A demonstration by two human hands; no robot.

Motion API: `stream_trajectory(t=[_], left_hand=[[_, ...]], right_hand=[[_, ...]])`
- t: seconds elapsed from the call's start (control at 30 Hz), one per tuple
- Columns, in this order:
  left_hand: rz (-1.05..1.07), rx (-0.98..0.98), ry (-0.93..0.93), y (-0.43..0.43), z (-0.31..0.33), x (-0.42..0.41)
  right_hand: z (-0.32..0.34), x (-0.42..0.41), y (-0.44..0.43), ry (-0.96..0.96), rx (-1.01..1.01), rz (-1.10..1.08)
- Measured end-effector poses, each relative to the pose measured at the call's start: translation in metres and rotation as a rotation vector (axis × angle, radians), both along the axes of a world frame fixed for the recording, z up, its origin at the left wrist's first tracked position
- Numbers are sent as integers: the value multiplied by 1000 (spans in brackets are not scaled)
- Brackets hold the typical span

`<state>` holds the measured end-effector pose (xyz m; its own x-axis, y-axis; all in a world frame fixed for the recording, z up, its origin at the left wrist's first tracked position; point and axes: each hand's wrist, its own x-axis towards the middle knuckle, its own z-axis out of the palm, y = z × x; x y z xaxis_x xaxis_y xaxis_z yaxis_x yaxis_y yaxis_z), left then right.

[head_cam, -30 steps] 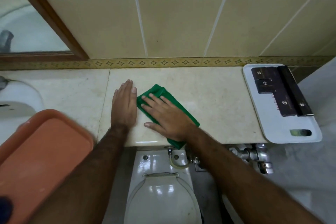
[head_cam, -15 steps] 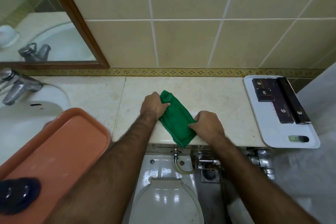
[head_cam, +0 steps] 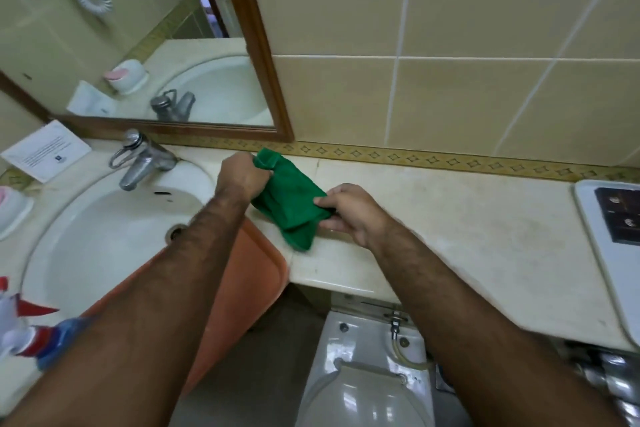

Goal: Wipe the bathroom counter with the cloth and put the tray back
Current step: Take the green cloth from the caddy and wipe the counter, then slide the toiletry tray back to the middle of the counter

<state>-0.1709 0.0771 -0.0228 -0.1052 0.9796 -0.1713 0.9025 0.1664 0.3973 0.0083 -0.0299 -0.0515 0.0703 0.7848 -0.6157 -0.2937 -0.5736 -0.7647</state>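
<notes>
- The left hand (head_cam: 242,177) and the right hand (head_cam: 349,211) are each pinching closed on one end of the green cloth (head_cam: 289,203), holding it mid-frame just above the worktop (head_cam: 467,229).
- Refolding it flat should be giving a broader wiping face.
- The orange tray (head_cam: 249,284) is overhanging the sink (head_cam: 104,229) at lower left.
- Open worktop is lying rightward until the white tray (head_cam: 595,253).

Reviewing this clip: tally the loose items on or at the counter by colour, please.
Green: 1, the cloth, held by left hand and right hand.
Orange: 1, a tray.
White: 2, a tray, a card.
Total: 4.
</notes>
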Motion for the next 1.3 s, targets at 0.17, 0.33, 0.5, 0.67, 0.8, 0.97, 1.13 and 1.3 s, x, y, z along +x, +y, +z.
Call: stream_trajectory(t=[0.17,0.33,0.5,0.67,0.8,0.97,1.13,1.3], left_hand=[[-82,22,50,20,-21,-7],[-261,25,200,2,-58,9],[-325,30,473,-19,-72,25],[-375,144,371,-44,-66,50],[-601,86,142,-74,-58,121],[-904,62,-5,-117,-52,259],[-1022,5,-87,-167,-49,384],[-911,-6,-140,-181,-58,459]], right_hand=[[-28,-20,24,-366,-1,-59],[-48,-3,7,-1251,213,240],[-48,5,-4,-1427,236,655],[-33,66,-47,-1405,186,499],[-26,148,-134,-1369,1,166],[-31,221,-259,-1349,-185,-374],[-41,253,-328,-1177,-239,-674],[-60,272,-338,-775,-313,-710]])
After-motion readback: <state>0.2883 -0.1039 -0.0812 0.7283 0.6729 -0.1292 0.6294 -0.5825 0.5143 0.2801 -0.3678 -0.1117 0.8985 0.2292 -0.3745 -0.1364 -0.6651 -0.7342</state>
